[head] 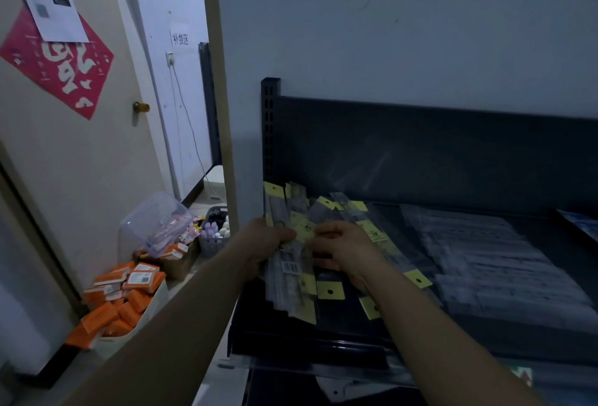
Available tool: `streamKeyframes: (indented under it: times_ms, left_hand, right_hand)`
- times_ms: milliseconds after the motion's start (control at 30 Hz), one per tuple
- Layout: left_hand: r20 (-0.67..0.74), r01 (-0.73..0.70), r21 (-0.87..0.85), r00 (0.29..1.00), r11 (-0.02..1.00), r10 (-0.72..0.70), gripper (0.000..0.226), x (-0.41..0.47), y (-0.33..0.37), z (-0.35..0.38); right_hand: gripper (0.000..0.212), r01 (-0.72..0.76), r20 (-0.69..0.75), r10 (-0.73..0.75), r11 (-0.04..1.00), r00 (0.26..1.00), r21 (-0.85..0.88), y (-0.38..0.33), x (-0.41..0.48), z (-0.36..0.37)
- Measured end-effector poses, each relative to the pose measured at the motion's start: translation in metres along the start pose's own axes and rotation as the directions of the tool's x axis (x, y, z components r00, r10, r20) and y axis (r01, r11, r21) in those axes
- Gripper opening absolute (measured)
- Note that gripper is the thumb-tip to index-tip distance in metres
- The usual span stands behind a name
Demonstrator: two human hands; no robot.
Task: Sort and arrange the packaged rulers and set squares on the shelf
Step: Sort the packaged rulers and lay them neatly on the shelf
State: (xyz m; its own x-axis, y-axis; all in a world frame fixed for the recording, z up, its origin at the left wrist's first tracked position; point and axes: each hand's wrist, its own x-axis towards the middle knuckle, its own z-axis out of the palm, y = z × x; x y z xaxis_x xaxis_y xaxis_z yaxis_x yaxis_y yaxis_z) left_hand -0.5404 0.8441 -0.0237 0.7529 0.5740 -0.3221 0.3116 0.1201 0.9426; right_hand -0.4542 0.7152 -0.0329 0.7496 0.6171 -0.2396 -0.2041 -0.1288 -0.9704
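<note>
My left hand [263,245] grips a bundle of packaged rulers [293,279] in clear sleeves with yellow header cards, held at the left end of the dark shelf [339,337]. My right hand [343,248] is beside it, fingers curled on one yellow-headed ruler pack [305,230] at the top of the bundle. More loose ruler packs [388,243] lie fanned on the shelf under and behind my right hand. A flat layer of clear-packed items [492,263] covers the shelf to the right; I cannot tell whether they are rulers or set squares.
The shelf's black back panel [420,153] and slotted upright [269,127] stand behind. On the floor to the left are a box of orange packets [126,295], a clear plastic tub [158,224] and a small grey basket [213,237]. A door [81,146] is at the left.
</note>
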Motion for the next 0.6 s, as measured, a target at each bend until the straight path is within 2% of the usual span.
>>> streamKeyframes:
  times_ms: [167, 300, 467, 600]
  left_hand:
    - [0.087, -0.06, -0.055, 0.994, 0.997, 0.065, 0.015, -0.005, -0.002, 0.003]
    - [0.18, -0.125, -0.094, 0.974, 0.988, 0.14, 0.019, -0.006, -0.006, 0.007]
    - [0.22, -0.082, -0.17, 0.968, 0.982, 0.119, 0.017, -0.01, -0.007, 0.009]
    - [0.231, -0.009, -0.29, 0.97, 0.957, 0.079, 0.019, -0.012, -0.006, 0.011]
  right_hand:
    - [0.031, 0.03, -0.022, -0.028, 0.993, 0.999, 0.118, -0.002, 0.001, 0.0]
    - [0.03, 0.049, 0.004, -0.05, 0.994, 0.999, 0.097, -0.002, 0.0, -0.001]
    - [0.04, 0.065, -0.046, -0.065, 0.998, 0.997, 0.004, 0.0, 0.001, -0.002]
    - [0.039, 0.049, -0.049, -0.044, 0.992, 0.998, 0.112, -0.001, 0.001, -0.004]
